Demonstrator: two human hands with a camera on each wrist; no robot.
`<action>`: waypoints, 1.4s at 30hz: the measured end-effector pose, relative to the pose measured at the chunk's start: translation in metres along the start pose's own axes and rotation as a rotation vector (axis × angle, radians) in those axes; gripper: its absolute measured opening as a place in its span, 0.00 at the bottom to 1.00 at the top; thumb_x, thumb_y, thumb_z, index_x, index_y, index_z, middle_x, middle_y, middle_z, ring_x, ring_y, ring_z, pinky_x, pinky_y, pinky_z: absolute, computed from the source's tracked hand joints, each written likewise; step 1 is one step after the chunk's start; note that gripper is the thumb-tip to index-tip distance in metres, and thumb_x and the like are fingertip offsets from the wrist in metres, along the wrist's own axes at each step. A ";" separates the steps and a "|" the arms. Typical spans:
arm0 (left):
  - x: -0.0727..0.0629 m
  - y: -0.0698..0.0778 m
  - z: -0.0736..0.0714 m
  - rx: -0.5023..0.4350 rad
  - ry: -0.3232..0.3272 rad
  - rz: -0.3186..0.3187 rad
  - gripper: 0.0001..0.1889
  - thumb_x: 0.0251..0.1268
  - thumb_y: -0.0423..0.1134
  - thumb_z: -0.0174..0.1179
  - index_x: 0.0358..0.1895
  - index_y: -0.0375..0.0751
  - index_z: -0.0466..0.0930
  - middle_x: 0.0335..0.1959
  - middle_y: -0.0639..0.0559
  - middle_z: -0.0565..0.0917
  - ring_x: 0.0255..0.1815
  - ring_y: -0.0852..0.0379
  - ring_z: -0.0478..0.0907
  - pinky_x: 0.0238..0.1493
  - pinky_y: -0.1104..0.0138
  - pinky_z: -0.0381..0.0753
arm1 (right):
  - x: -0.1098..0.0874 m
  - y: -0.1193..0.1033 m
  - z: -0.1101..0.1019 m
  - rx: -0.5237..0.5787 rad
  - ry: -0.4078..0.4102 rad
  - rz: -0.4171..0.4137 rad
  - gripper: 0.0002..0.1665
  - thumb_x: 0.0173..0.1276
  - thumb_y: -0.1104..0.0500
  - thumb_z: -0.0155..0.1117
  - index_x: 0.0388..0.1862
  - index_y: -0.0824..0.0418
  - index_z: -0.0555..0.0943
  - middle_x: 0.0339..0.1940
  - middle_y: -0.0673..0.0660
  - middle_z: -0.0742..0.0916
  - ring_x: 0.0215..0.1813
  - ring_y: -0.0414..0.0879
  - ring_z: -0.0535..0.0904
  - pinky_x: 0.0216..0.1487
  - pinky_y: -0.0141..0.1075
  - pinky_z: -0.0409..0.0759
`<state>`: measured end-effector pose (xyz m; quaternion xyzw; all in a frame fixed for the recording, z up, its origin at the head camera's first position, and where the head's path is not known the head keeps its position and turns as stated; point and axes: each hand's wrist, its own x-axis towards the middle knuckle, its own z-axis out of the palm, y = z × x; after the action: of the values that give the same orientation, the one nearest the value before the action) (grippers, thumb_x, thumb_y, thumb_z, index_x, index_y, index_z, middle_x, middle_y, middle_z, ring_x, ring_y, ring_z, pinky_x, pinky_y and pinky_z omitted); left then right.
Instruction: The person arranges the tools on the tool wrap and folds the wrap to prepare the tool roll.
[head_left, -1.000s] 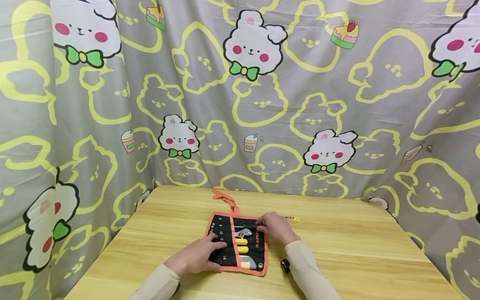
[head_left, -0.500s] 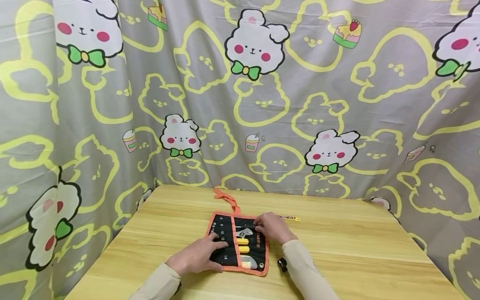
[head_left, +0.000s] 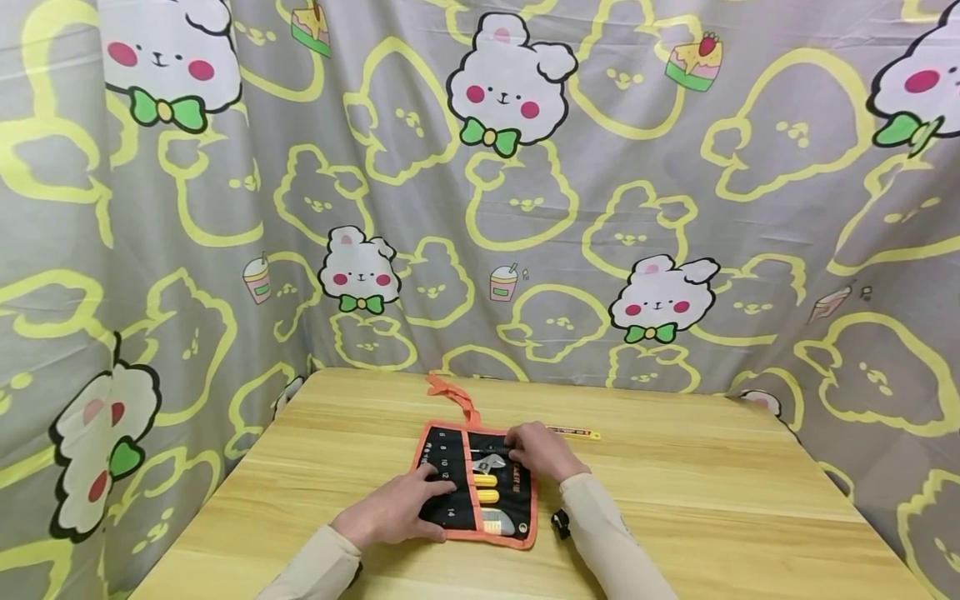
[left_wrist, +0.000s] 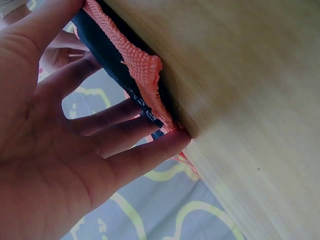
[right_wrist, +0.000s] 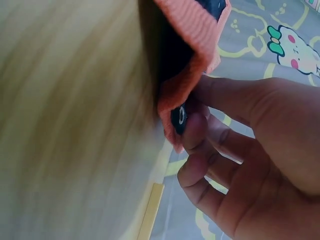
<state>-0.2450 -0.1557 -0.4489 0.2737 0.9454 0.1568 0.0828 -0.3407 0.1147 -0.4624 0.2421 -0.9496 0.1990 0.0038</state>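
"That patterned curtain [head_left: 420, 196] hangs beyond the tool pouch [head_left: 465, 508], and the desk [head_left: 720, 492] spreads all round it. How far along do they look?"

"Partway, I'd judge. The pouch lies flat and spread out on the desk, neither rolled nor tied."

"And the hands?"

"The left hand [head_left: 393, 508] rests on the pouch's left panel, fingers spread, gripping nothing. The right hand [head_left: 542, 450] is at its far right part, fingers curled."

"What's settled, then?"

"The orange strap [head_left: 467, 407] trails loose past the pouch's far edge. Inside, the grey knife [head_left: 497, 522] sits nearest us, then two yellow handles [head_left: 487, 496], then the wrench [head_left: 491, 463], all jutting from the pocket edge. Those look in place."

"What isn't?"

"A yellow strip [head_left: 581, 432] lies just right of the pouch's far corner. The right grip seems closed on the end of a slim screwdriver [head_left: 495, 451], its shaft at the pouch's pocket edge; filling or emptying, I can't tell. And a small black piece [head_left: 560, 523] sits right of the pouch, untouched."
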 end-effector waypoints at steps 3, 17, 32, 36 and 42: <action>0.000 0.000 0.000 0.005 0.003 0.001 0.37 0.57 0.58 0.73 0.70 0.48 0.77 0.69 0.34 0.71 0.60 0.38 0.79 0.61 0.46 0.79 | 0.000 0.003 -0.003 0.017 -0.005 0.010 0.09 0.70 0.62 0.70 0.47 0.60 0.86 0.34 0.52 0.86 0.33 0.42 0.79 0.38 0.42 0.82; -0.001 0.001 -0.001 0.009 0.005 -0.003 0.37 0.57 0.58 0.73 0.69 0.48 0.77 0.69 0.34 0.72 0.60 0.38 0.79 0.61 0.46 0.80 | 0.001 0.005 -0.011 0.020 -0.006 -0.054 0.03 0.68 0.64 0.71 0.34 0.59 0.85 0.31 0.50 0.86 0.30 0.41 0.74 0.34 0.40 0.77; -0.001 0.001 0.000 0.011 0.007 0.006 0.37 0.57 0.57 0.73 0.69 0.47 0.78 0.69 0.34 0.72 0.60 0.38 0.79 0.61 0.46 0.80 | 0.008 -0.001 -0.008 -0.020 -0.012 -0.073 0.04 0.69 0.63 0.71 0.33 0.57 0.86 0.32 0.51 0.86 0.31 0.41 0.75 0.37 0.42 0.80; -0.001 0.001 0.000 0.010 0.004 0.006 0.37 0.57 0.58 0.73 0.69 0.48 0.78 0.69 0.34 0.72 0.59 0.39 0.79 0.61 0.46 0.80 | 0.009 -0.003 -0.007 -0.018 -0.012 -0.079 0.04 0.69 0.63 0.71 0.33 0.57 0.86 0.33 0.51 0.87 0.31 0.41 0.77 0.38 0.42 0.81; 0.000 0.001 0.000 0.014 0.005 0.007 0.37 0.57 0.58 0.73 0.69 0.48 0.78 0.68 0.35 0.72 0.59 0.39 0.80 0.61 0.47 0.80 | 0.011 -0.005 -0.007 -0.021 -0.008 -0.069 0.03 0.69 0.63 0.71 0.33 0.58 0.87 0.34 0.51 0.88 0.33 0.42 0.79 0.40 0.43 0.82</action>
<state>-0.2445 -0.1553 -0.4487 0.2770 0.9457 0.1514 0.0779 -0.3486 0.1082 -0.4534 0.2754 -0.9428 0.1876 0.0095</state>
